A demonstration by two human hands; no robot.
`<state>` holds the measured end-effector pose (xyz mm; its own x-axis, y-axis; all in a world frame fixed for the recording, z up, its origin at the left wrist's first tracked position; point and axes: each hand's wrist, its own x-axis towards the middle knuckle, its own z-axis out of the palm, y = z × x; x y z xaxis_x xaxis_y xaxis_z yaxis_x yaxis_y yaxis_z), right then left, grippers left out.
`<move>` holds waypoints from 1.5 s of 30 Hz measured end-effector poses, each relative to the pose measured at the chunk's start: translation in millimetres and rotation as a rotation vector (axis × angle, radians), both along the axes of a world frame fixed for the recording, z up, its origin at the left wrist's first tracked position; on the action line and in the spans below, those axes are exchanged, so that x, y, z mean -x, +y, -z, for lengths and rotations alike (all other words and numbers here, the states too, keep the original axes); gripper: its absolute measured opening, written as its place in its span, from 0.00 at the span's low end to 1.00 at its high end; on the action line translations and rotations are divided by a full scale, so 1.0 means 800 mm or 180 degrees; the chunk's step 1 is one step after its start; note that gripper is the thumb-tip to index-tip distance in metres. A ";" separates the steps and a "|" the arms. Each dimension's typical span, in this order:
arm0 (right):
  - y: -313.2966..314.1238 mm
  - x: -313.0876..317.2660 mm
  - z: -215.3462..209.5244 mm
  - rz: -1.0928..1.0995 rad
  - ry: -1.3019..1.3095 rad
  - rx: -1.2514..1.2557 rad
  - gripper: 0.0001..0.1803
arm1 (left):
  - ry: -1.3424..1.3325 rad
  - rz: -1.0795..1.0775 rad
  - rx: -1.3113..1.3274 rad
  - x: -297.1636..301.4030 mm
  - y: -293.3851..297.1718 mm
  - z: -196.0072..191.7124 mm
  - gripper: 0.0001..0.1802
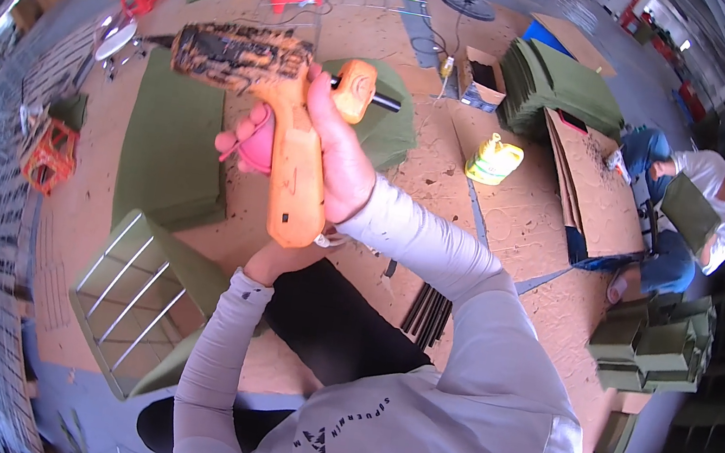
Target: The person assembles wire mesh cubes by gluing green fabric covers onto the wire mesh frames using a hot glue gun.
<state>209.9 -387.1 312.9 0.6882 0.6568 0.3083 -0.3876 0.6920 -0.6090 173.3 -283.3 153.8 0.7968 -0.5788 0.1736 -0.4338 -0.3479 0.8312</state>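
An orange glue gun (298, 170), its barrel smeared with black, is held up in front of me by my right hand (344, 163). My fingers wrap its handle, next to a pink piece (258, 141) at the front of the grip. A black glue stick (388, 102) pokes out of its rear end. Lower down is my left hand (287, 258), partly covered by the handle; its fingers are mostly hidden. To its left, a green fabric box with metal wires (147, 302) lies tilted. Black sticks (429, 316) rest on the cardboard at right.
Green panels (171, 137) are stacked at left, more (557, 82) at far right. A yellow jug (493, 160) stands on the cardboard-covered floor. At right sits another person (704, 198) holding a green piece beside a cardboard-topped table (593, 186); green boxes (654, 345) are nearby.
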 end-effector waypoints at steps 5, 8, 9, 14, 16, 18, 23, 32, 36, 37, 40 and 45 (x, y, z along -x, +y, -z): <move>-0.057 -0.044 -0.020 0.0206 0.0478 -0.0514 0.36 | 0.0023 0.0166 -0.0361 -0.039 -0.051 -0.037 0.18; -0.079 -0.058 -0.029 0.0354 0.0397 -0.0648 0.36 | -0.0147 0.0546 -0.0441 -0.061 -0.081 -0.045 0.16; -0.085 -0.064 -0.032 0.0342 0.0349 -0.0760 0.36 | 0.0047 0.0560 -0.0325 -0.062 -0.092 -0.047 0.15; -0.110 -0.090 -0.037 0.0643 0.0282 -0.0738 0.33 | 0.0225 0.0660 -0.0499 -0.006 -0.112 -0.048 0.11; -0.114 -0.099 -0.029 0.0690 0.0332 -0.0737 0.33 | -0.0050 0.0691 -0.0140 0.031 -0.108 -0.079 0.09; -0.113 -0.106 -0.018 0.0773 0.0456 -0.0659 0.32 | 0.0084 0.0627 -0.0104 0.050 -0.099 -0.113 0.08; -0.103 -0.100 -0.018 0.0804 0.0486 -0.0627 0.31 | -0.0186 0.0790 0.0375 0.093 -0.084 -0.162 0.06; -0.076 -0.066 -0.028 0.0515 0.0364 -0.0154 0.31 | -0.0121 0.1071 0.0943 0.148 -0.065 -0.232 0.16; -0.062 -0.064 -0.024 0.0344 0.0348 -0.0149 0.30 | 0.0140 0.0890 0.1264 0.154 -0.061 -0.225 0.15; -0.060 -0.061 -0.025 0.0326 0.0372 -0.0089 0.30 | 0.0126 0.0800 0.1326 0.158 -0.061 -0.224 0.14; -0.058 -0.059 -0.028 0.0299 0.0399 -0.0001 0.30 | -0.0073 0.0639 0.1310 0.162 -0.060 -0.230 0.13; -0.049 -0.057 -0.072 0.0246 0.0246 0.0062 0.30 | -0.0887 0.0375 0.1540 0.156 -0.061 -0.278 0.13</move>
